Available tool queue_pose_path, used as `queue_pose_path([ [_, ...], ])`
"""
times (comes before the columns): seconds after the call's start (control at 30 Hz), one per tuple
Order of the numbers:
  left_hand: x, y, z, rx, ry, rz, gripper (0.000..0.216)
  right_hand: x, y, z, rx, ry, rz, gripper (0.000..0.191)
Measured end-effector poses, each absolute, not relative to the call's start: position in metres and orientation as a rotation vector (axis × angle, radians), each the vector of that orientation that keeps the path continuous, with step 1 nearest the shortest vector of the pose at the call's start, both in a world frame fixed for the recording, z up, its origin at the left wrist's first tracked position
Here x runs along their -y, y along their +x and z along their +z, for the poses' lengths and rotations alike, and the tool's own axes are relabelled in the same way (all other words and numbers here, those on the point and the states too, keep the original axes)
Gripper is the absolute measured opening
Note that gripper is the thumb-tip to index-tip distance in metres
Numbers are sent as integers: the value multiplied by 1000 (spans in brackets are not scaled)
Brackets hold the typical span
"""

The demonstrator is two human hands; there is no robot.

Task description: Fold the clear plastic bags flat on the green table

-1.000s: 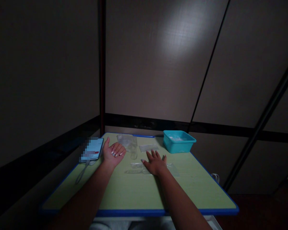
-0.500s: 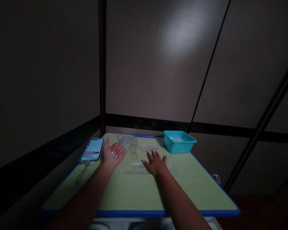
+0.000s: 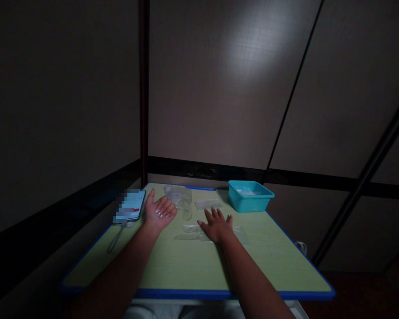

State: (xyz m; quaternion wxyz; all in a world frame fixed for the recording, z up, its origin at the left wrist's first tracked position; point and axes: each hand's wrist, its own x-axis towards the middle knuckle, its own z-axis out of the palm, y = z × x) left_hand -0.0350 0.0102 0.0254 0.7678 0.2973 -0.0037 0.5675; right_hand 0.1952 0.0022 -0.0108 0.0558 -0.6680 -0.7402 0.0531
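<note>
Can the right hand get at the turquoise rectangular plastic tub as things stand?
Likely yes: nothing visible stands between the right hand and the open-topped tub, ahead to its right.

Dim indoor room corner, home or small workroom, can't tell which: grey-brown panelled walls [image 3: 206, 97] with black trim [image 3: 322, 180], compact green-topped, blue-edged desk [image 3: 179, 270] set close to them, lit phone [image 3: 137, 205] and turquoise plastic basin [image 3: 251, 204] on it, dark reddish floor [image 3: 359, 299] at right.
</note>
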Motion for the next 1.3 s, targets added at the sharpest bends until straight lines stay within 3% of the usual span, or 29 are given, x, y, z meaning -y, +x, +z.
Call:
queue_pose_path([
  [1.13, -9, -35, 26, -51, 688, 1068, 63, -1, 195, -9, 2260, -2049, 152, 73],
  [1.3, -6, -30, 28, -197, 767, 761, 63, -2, 194, -10, 2249, -2050, 160, 73],
])
